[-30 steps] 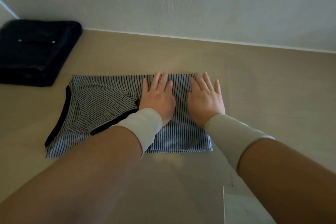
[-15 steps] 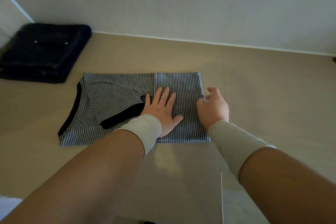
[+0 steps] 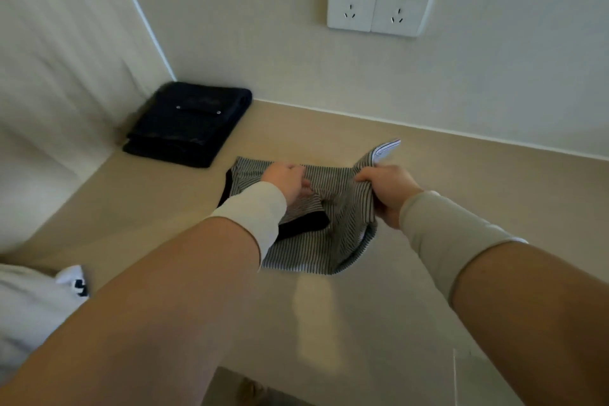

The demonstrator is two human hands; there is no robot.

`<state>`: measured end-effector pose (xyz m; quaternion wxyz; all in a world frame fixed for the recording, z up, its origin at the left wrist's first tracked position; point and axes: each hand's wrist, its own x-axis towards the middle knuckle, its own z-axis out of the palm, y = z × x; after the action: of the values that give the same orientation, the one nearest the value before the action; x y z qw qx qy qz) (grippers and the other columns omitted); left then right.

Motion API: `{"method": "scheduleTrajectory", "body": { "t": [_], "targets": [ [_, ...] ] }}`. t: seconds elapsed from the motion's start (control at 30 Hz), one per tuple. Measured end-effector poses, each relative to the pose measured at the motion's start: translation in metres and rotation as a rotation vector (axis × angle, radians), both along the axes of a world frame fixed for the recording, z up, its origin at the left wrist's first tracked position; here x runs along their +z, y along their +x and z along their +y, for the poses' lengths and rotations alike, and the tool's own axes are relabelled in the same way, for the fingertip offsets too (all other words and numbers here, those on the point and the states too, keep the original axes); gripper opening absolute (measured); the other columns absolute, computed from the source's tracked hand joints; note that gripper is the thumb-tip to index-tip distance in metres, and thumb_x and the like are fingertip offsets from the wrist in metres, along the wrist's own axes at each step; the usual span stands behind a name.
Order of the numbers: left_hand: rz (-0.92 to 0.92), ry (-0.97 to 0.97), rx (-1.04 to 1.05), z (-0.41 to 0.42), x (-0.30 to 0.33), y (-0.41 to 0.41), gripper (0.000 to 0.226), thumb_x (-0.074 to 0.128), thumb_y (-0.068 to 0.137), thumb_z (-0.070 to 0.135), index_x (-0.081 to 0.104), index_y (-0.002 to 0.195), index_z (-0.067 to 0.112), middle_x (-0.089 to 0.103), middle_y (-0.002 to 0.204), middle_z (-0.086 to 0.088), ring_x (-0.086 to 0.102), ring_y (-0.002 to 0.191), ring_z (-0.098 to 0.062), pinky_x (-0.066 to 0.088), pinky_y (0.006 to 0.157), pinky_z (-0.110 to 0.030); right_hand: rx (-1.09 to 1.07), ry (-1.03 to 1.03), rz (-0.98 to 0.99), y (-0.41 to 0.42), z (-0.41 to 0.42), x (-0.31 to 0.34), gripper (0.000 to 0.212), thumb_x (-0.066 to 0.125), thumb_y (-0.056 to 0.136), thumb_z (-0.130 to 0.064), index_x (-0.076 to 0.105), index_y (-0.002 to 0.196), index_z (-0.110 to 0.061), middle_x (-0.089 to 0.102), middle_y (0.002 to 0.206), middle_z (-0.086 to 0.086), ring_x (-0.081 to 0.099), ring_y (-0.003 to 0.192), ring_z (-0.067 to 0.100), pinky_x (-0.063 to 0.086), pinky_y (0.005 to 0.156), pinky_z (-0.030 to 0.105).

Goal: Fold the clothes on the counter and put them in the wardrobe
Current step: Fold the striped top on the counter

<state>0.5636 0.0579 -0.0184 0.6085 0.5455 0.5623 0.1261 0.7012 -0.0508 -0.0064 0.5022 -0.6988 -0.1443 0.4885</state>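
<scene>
The right hand (image 3: 387,190) gripped the right edge of the black-and-white striped knit garment (image 3: 329,241), its fingers curled round a bunch of the cloth and holding that side raised off the surface, so that a corner of the fabric stood up behind the knuckles and showed its pale inner face. The left hand (image 3: 287,179) lay on the middle of the same garment with its fingers bent into the cloth; it seemed to pinch a fold there, though the fingertips were hidden. Both wrists wore pale elastic cuffs. The striped garment lay on the beige counter (image 3: 362,323), its left part flat, with a black trimmed edge showing beside the left wrist. Well to the left, in the corner against the wall, sat a folded dark navy garment (image 3: 188,123) with two small metal studs. Above on the wall were two white power sockets (image 3: 379,2), side by side.
</scene>
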Motion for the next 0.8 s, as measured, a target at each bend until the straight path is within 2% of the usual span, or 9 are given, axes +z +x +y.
{"method": "scheduleTrajectory", "body": {
  "t": [0.13,0.23,0.33,0.4,0.5,0.57,0.63,0.7,0.8],
  "targets": [
    [-0.062,-0.117,0.083,0.034,0.019,-0.052,0.035,0.034,0.103,0.035,0.056,0.115,0.009,0.065,0.088,-0.007,0.063,0.072,-0.019,0.047,0.069,-0.031,0.076,0.081,-0.019,-0.064,0.046,0.022,0.013,0.052,0.09,-0.003,0.054,0.08,-0.011,0.054,0.061,0.006,0.054,0.048,0.018,0.045,0.045,0.024],
    [-0.032,-0.095,0.067,0.066,0.015,-0.1,0.047,0.032,0.1,0.049,0.059,0.097,0.011,0.066,0.084,-0.009,0.062,0.07,-0.022,0.049,0.077,-0.036,0.178,0.069,-0.021,-0.124,0.083,0.023,0.007,0.051,0.092,-0.005,0.058,0.093,-0.008,0.057,0.069,0.009,0.057,0.055,0.02,0.048,0.054,0.029],
    [0.037,-0.106,0.002,0.092,-0.009,-0.132,0.052,0.042,0.095,0.054,0.064,0.102,0.007,0.07,0.09,-0.012,0.066,0.079,-0.027,0.056,0.082,-0.041,0.375,-0.061,0.001,-0.161,0.101,0.006,0.007,0.049,0.099,-0.015,0.056,0.102,-0.014,0.062,0.078,0.008,0.057,0.063,0.02,0.047,0.061,0.031],
    [0.146,-0.148,-0.105,0.104,-0.033,-0.145,0.049,0.053,0.092,0.05,0.065,0.109,0.006,0.073,0.098,-0.011,0.069,0.089,-0.029,0.057,0.085,-0.045,0.331,-0.179,-0.285,-0.164,0.1,-0.015,0.022,0.052,0.097,-0.018,0.057,0.119,-0.017,0.064,0.091,0.004,0.062,0.073,0.017,0.054,0.065,0.029],
    [0.294,-0.068,-0.284,0.106,-0.055,-0.153,0.04,0.058,0.093,0.039,0.065,0.109,0.004,0.071,0.102,-0.012,0.067,0.096,-0.033,0.054,0.09,-0.047,0.14,-0.465,-0.845,-0.153,0.077,-0.039,0.037,0.053,0.09,-0.022,0.052,0.127,-0.015,0.056,0.118,0.006,0.056,0.105,0.026,0.052,0.089,0.039],
    [0.389,0.046,-0.423,0.106,-0.053,-0.151,0.033,0.052,0.097,0.037,0.063,0.102,0.007,0.067,0.105,-0.011,0.064,0.098,-0.032,0.052,0.09,-0.04,0.096,-0.604,-0.766,-0.145,0.064,-0.045,0.053,0.058,0.087,-0.027,0.04,0.135,-0.012,0.049,0.126,0.012,0.051,0.113,0.031,0.049,0.094,0.043],
    [0.45,0.113,-0.499,0.107,-0.053,-0.148,0.024,0.049,0.099,0.032,0.057,0.101,0.009,0.064,0.102,-0.009,0.061,0.092,-0.027,0.052,0.085,-0.037,0.246,-0.689,-0.606,-0.143,0.061,-0.046,0.053,0.06,0.088,-0.025,0.04,0.133,-0.004,0.056,0.117,0.014,0.059,0.104,0.031,0.054,0.087,0.041],
    [0.387,0.003,-0.517,0.102,-0.056,-0.144,0.02,0.052,0.098,0.024,0.055,0.1,0.005,0.064,0.095,-0.007,0.061,0.081,-0.02,0.054,0.072,-0.031,0.262,-0.727,-0.732,-0.135,0.066,-0.045,0.041,0.056,0.09,-0.019,0.046,0.126,-0.004,0.06,0.108,0.014,0.061,0.098,0.032,0.052,0.079,0.036],
    [0.274,-0.313,-0.567,0.087,-0.051,-0.147,0.024,0.055,0.097,0.028,0.059,0.093,0.005,0.069,0.084,-0.007,0.065,0.071,-0.016,0.048,0.057,-0.024,-0.058,-0.675,-1.006,-0.106,0.081,-0.033,0.046,0.052,0.09,-0.015,0.038,0.134,-0.013,0.056,0.123,0.017,0.056,0.114,0.038,0.047,0.091,0.042]
  ]
}}
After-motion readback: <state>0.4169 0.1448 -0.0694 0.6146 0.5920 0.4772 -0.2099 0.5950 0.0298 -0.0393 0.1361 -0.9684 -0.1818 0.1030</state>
